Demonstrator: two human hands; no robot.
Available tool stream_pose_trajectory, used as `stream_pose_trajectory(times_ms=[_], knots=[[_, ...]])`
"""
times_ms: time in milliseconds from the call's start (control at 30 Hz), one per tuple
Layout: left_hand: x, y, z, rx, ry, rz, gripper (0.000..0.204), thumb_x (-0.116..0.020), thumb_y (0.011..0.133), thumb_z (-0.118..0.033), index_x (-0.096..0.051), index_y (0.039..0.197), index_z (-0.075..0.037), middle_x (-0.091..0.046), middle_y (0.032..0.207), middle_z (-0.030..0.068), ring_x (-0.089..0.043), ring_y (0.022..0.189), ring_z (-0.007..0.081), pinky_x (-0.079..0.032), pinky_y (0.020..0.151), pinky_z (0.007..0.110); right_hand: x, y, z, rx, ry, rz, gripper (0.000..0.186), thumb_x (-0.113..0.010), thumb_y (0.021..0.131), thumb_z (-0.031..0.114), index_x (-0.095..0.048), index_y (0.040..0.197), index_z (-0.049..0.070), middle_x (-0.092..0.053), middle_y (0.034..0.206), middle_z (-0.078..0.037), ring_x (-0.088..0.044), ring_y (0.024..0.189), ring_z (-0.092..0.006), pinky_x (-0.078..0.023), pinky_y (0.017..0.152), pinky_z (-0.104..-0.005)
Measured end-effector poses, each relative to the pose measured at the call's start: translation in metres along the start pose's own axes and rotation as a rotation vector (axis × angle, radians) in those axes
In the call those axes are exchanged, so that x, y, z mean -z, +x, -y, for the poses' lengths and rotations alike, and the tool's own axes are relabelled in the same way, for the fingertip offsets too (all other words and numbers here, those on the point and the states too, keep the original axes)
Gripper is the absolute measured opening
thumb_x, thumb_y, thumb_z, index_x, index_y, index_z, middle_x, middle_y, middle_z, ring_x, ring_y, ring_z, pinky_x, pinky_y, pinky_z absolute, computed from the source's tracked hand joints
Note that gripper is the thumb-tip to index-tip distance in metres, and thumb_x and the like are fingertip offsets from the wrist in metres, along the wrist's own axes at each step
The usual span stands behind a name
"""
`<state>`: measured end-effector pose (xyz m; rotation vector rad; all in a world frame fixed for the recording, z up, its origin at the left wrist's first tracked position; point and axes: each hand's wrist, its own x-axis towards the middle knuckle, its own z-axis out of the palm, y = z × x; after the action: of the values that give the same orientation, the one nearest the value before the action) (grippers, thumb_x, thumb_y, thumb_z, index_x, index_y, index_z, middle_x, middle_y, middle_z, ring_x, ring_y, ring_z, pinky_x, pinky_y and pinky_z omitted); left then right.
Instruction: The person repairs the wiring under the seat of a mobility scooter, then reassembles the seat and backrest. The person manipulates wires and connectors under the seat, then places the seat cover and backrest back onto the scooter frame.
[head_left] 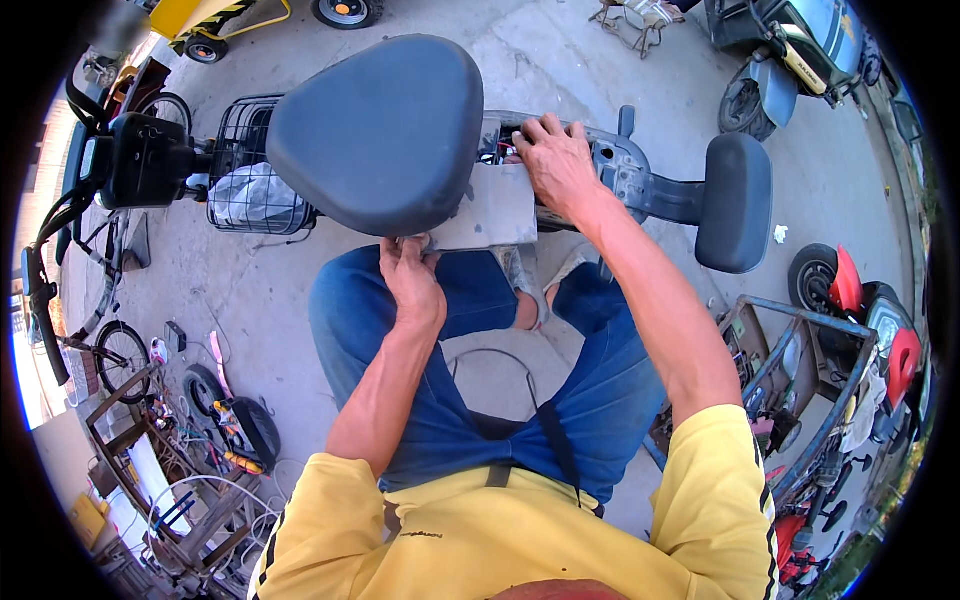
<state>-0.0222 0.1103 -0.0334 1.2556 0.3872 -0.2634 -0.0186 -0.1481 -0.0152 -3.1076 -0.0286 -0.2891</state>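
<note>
A dark scooter seat [372,128] is lifted on a grey base panel [489,208] over the scooter's frame. My left hand [410,290] is closed at the seat's lower edge beside the panel, its fingertips partly hidden, gripping something I cannot make out. My right hand [557,165] reaches over the open compartment [498,142], fingers bent inside its edge near small wires; what they hold is hidden. A padded backrest [737,200] stands right of the compartment. A wire basket [240,205] with a pale bag and the handlebar housing [137,160] are left of the seat.
A yellow wheeled vehicle [172,18] is at the upper left, a bicycle wheel [123,360] and loose tyre [203,390] at left. Another scooter [760,80] stands upper right, a metal frame [800,310] and red vehicle [850,280] at right. My knees are under the seat.
</note>
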Motion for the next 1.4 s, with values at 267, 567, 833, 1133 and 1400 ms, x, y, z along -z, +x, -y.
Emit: stream_pose_trajectory(times_ms=[267,567,833,1133,1400], knots=[[-0.015,0.007,0.001,0.046,-0.126,0.013,0.037,-0.06,0.096,-0.012,-0.054,0.132,-0.009,-0.061,0.12,0.0034,-0.057,0.109,0.0172,-0.045,0.086,0.039,-0.001,-0.004,-0.008,-0.084,0.204,0.052,0.037,-0.063,0.096,0.019,-0.07,0.131,0.01,-0.061,0.135,-0.007,-0.052,0.13,-0.0303,-0.045,0.102,-0.0484],[-0.031,-0.027,0.019,0.179,0.002,0.253,0.048,-0.056,0.093,-0.009,-0.054,0.14,-0.002,-0.064,0.123,0.0098,-0.063,0.107,0.0205,-0.053,0.086,0.037,0.055,-0.137,0.001,-0.442,0.811,-0.424,0.028,-0.065,0.093,-0.002,-0.074,0.119,0.002,-0.07,0.12,-0.012,-0.07,0.107,-0.0272,-0.055,0.093,-0.0404],[-0.075,-0.073,0.024,0.253,-0.083,0.454,0.052,-0.057,0.092,-0.009,-0.052,0.144,-0.003,-0.063,0.126,0.0104,-0.062,0.11,0.0217,-0.05,0.088,0.042,0.041,-0.371,0.06,-0.978,2.539,-0.738,0.022,-0.07,0.096,0.014,-0.067,0.117,0.01,-0.068,0.13,-0.011,-0.066,0.116,-0.0293,-0.054,0.104,-0.0495],[-0.113,-0.139,0.023,0.329,-0.11,0.639,0.051,-0.059,0.089,-0.006,-0.057,0.139,-0.005,-0.066,0.121,0.0071,-0.062,0.106,0.0209,-0.048,0.085,0.037,0.028,-0.394,0.067,-0.869,2.62,-0.831,0.042,-0.064,0.103,0.022,-0.058,0.142,0.01,-0.064,0.141,-0.013,-0.062,0.128,-0.03,-0.051,0.108,-0.0532],[-0.127,-0.135,0.049,0.449,-0.094,0.902,0.024,-0.054,0.106,-0.026,-0.061,0.116,-0.005,-0.068,0.12,0.0089,-0.065,0.111,0.0229,-0.052,0.089,0.04,0.019,-0.401,0.078,-0.647,2.648,-0.789,0.049,-0.06,0.106,0.034,-0.051,0.15,0.014,-0.061,0.146,-0.01,-0.06,0.131,-0.0255,-0.05,0.109,-0.0484]])
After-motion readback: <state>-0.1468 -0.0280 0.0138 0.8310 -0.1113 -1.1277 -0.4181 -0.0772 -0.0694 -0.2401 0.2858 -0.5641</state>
